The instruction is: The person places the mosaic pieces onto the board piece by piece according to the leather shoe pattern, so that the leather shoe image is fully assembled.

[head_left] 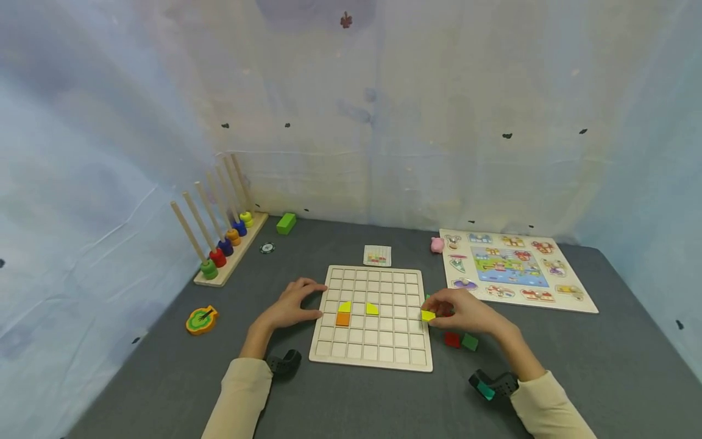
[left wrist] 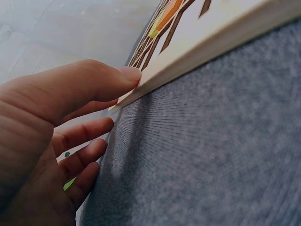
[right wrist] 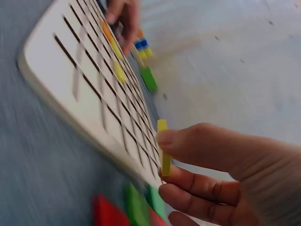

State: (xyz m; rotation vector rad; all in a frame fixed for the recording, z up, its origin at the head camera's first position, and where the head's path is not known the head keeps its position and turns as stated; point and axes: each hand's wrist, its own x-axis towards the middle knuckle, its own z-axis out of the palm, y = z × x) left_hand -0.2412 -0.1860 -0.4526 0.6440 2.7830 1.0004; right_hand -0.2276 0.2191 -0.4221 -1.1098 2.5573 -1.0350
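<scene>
A pale wooden grid board (head_left: 386,355) lies flat on the table. On it sit an orange square tile (head_left: 342,319), a yellow tile with a curved edge (head_left: 344,306) directly above it and a similar yellow tile (head_left: 372,309) farther right. My left hand (head_left: 290,303) rests at the board's left edge, its thumb (left wrist: 117,80) touching the rim and the other fingers loosely extended. Between thumb and fingers, my right hand (head_left: 463,312) pinches another yellow tile (right wrist: 164,150), held on edge over the board's right border.
Red (head_left: 452,339) and green (head_left: 470,342) tiles lie beside the right hand. A small pattern card (head_left: 377,256) is behind the board. Peg stacker (head_left: 222,274), green block (head_left: 286,223) and orange-rimmed toy (head_left: 202,320) stand left; a picture puzzle (head_left: 570,302) and pink pig (head_left: 437,245) lie right.
</scene>
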